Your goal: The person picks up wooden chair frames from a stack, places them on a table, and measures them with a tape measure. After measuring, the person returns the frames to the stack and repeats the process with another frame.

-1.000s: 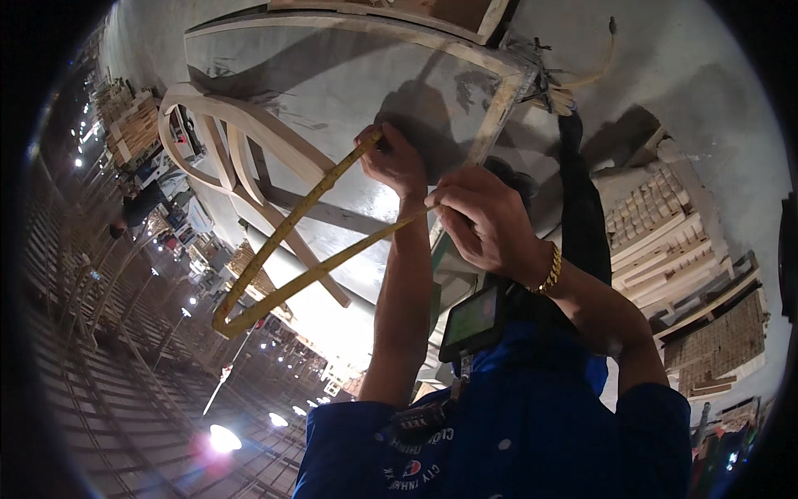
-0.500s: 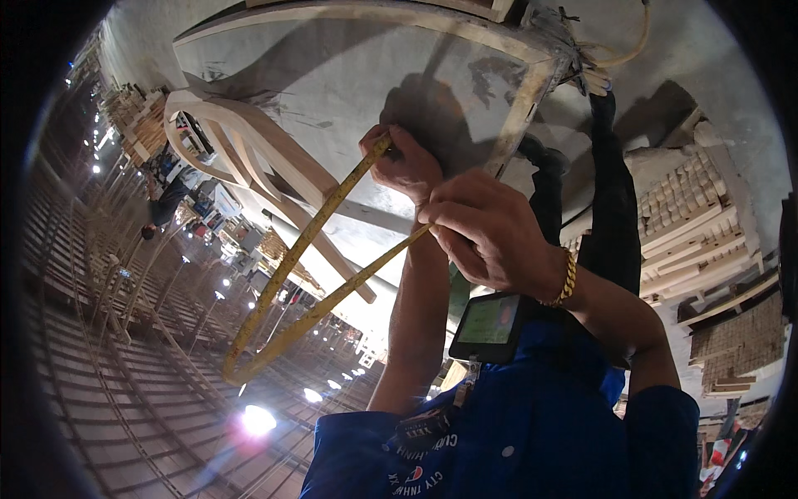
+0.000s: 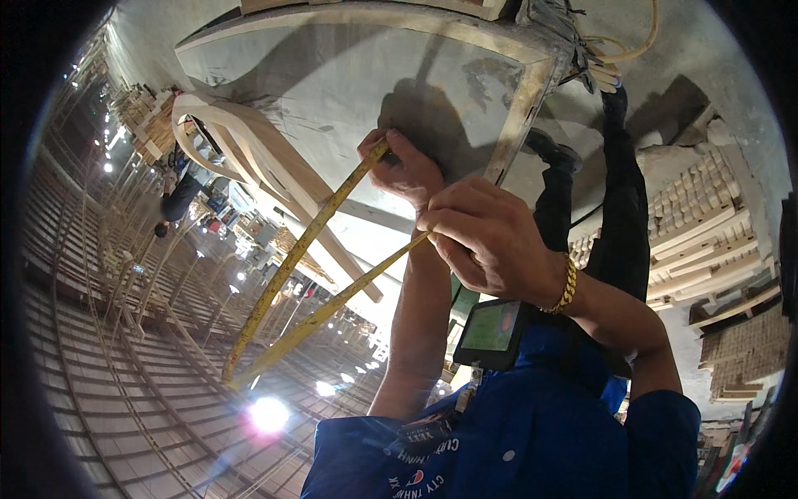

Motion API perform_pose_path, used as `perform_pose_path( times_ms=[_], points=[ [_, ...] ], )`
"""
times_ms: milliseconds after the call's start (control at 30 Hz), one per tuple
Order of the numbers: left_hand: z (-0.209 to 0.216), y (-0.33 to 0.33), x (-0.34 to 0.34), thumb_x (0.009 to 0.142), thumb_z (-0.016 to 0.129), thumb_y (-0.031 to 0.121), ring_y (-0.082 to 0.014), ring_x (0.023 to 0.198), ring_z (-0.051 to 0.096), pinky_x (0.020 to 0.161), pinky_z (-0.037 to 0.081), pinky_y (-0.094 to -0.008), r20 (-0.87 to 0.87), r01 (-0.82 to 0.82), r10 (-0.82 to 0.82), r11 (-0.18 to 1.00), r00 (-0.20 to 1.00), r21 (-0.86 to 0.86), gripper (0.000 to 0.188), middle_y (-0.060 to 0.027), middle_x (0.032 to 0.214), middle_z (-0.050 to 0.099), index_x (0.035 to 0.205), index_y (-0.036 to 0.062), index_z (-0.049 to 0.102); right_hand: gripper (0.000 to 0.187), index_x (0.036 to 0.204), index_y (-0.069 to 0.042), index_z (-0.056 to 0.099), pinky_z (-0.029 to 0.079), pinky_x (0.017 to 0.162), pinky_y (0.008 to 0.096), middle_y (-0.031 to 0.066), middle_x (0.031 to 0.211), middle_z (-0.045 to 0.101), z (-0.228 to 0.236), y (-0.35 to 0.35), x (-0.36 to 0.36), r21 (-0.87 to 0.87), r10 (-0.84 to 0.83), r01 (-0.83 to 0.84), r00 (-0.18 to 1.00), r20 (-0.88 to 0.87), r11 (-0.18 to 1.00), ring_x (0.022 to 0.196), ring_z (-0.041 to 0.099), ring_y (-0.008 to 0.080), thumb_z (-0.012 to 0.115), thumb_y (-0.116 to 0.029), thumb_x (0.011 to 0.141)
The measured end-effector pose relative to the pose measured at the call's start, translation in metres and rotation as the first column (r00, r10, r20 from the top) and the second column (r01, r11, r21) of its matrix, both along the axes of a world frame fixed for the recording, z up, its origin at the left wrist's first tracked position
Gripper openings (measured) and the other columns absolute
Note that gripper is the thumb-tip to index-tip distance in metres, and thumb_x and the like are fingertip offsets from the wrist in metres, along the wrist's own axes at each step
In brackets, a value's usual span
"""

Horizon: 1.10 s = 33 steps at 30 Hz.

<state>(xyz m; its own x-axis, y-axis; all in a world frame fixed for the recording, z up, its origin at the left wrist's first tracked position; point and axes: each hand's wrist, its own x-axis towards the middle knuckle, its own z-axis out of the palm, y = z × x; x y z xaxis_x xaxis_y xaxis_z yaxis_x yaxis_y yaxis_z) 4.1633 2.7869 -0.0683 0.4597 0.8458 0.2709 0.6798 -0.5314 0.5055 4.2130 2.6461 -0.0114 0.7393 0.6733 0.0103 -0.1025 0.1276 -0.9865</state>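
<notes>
A yellow measuring tape (image 3: 303,241) runs from one of my hands to the other, with a long bent loop reaching out to the lower left. My left hand (image 3: 403,169) pinches one stretch of it between thumb and fingers, above the grey surface. Lower and nearer, my right hand (image 3: 495,239), with a gold bracelet at its wrist, grips the other stretch in closed fingertips. The right hand overlaps my left wrist in the picture. Below the hands, a black device with a lit screen (image 3: 489,333) hangs against my blue shirt.
Curved pale wooden parts (image 3: 278,162) lie left of my hands. A wood-edged frame (image 3: 524,108) borders the grey surface. Stacked wooden pieces (image 3: 702,224) stand at the right. A yellow cord (image 3: 652,37) curls at the top right. Another person (image 3: 179,200) is far left.
The tape's loop has narrowed to a sharper fold at its far end. Both hands keep their grip almost in place; the view has shifted slightly.
</notes>
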Motion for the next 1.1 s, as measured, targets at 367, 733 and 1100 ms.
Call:
perform_pose_path(
  times_ms=[367, 733, 1100],
  points=[
    [-0.002, 0.006, -0.008, 0.083, 0.052, 0.015, -0.0187, 0.072, 0.048, 0.066, 0.041, -0.0331, 0.027, 0.044, -0.043, 0.997, 0.999, -0.056, 0.015, -0.0084, 0.075, 0.053, 0.085, 0.0004, 0.053, 0.014, 0.083, -0.004, 0.061, 0.047, 0.065, 0.0320, 0.0062, 0.083, 0.057, 0.000, -0.002, -0.005, 0.000, -0.010, 0.010, 1.000, 0.007, 1.000, 0.075, 0.055, 0.0215, 0.068, -0.006, 0.071],
    [0.003, 0.008, -0.015, 0.083, 0.053, 0.013, -0.0185, 0.068, 0.049, 0.063, 0.041, -0.0311, 0.119, 0.220, -0.211, 0.973, 0.970, -0.066, 0.014, -0.0095, 0.076, 0.054, 0.084, -0.0010, 0.053, 0.010, 0.081, -0.003, 0.061, 0.049, 0.064, 0.0338, 0.0090, 0.080, 0.061, 0.007, -0.024, -0.053, -0.035, -0.108, 0.109, 0.994, 0.017, 0.993, 0.072, 0.059, 0.0238, 0.065, -0.004, 0.072],
    [0.026, -0.039, -0.342, 0.081, 0.060, 0.001, -0.0194, 0.077, 0.059, 0.070, 0.048, -0.0306, -0.058, -0.115, 0.108, 0.984, 0.992, -0.133, 0.002, -0.0098, 0.084, 0.062, 0.082, -0.0009, 0.060, 0.004, 0.077, -0.004, 0.060, 0.047, 0.065, 0.0333, 0.0069, 0.077, 0.059, -0.006, -0.049, -0.222, -0.064, 0.277, -0.271, 0.951, 0.139, 0.961, 0.074, 0.057, 0.0229, 0.062, -0.005, 0.074]
  ],
)
